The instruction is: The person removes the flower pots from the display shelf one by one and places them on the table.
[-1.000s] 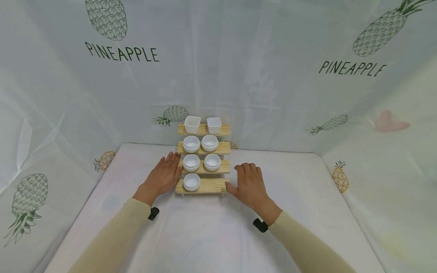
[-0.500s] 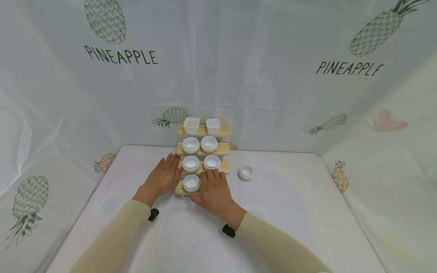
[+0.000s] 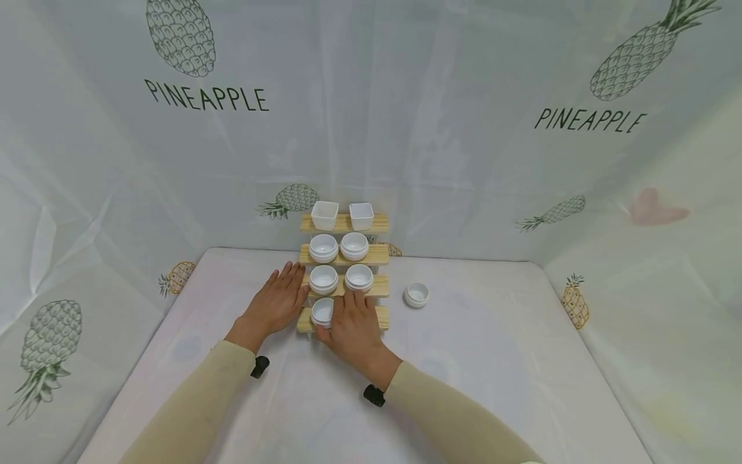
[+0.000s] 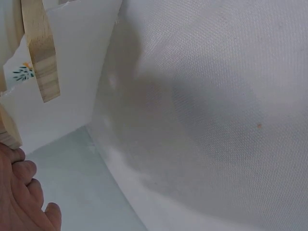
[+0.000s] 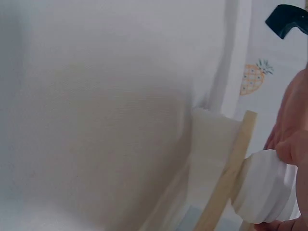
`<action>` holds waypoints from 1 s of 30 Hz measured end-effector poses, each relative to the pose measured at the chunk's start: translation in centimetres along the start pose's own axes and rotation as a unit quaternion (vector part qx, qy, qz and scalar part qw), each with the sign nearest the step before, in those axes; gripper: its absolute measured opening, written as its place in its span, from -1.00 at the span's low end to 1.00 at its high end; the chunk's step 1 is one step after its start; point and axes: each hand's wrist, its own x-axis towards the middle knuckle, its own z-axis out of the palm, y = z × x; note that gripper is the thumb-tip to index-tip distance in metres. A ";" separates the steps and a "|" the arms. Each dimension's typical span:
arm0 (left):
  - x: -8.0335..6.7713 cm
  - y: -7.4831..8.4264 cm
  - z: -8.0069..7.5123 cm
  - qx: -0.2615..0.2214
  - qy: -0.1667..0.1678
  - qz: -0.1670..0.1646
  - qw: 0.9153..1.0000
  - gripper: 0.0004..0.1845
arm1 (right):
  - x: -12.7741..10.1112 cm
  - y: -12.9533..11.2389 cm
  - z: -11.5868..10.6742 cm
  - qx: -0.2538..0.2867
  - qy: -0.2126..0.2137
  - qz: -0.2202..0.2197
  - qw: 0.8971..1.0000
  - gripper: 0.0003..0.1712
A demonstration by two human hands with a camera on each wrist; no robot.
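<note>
Head view: right hand (image 3: pixel 352 325) lay over the near step of a stepped wooden rack (image 3: pixel 379 316), fingers curled round a small white round bowl (image 3: pixel 321 310) at that step's left end; bowl partly hidden by the fingers. Left hand (image 3: pixel 277 303) lay flat, fingers straight, on the white table (image 3: pixel 493 361) touching the rack's left side, holding nothing. More round bowls (image 3: pixel 339 263) sat in pairs on the two middle steps, two square cups (image 3: pixel 343 214) on the far step, one loose bowl (image 3: pixel 417 294) on the table right of the rack. Left wrist view: only fingertips (image 4: pixel 21 185) by a wooden step end (image 4: pixel 42 57), no object in that hand. Right wrist view: fingers (image 5: pixel 291 144) pinched the bowl's (image 5: pixel 264 192) side wall beside a wooden edge (image 5: pixel 228 175). Bowl looked plain white, smooth, ribbed rim; probably light, rigid, a bit slippery, breakable if ceramic. Best held by opposite sides under the rim.
</note>
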 end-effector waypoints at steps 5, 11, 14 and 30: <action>0.1 0.0 0.1 0.004 0.001 0.001 1.000 -0.28 | 0.1 0.0 -0.5 0.011 -0.011 0.011 1.000 -0.23; 0.1 0.0 0.0 0.002 0.001 0.001 1.000 -0.28 | 0.2 0.1 -0.8 0.024 -0.020 0.014 0.999 -0.24; 0.0 0.0 0.1 0.000 -0.003 -0.002 1.000 -0.27 | 0.1 0.4 -1.1 0.036 -0.051 0.018 0.998 -0.21; 0.0 0.2 -0.1 0.002 -0.023 -0.010 1.000 -0.25 | -3.5 6.4 -2.6 0.061 -0.032 -0.012 0.998 -0.31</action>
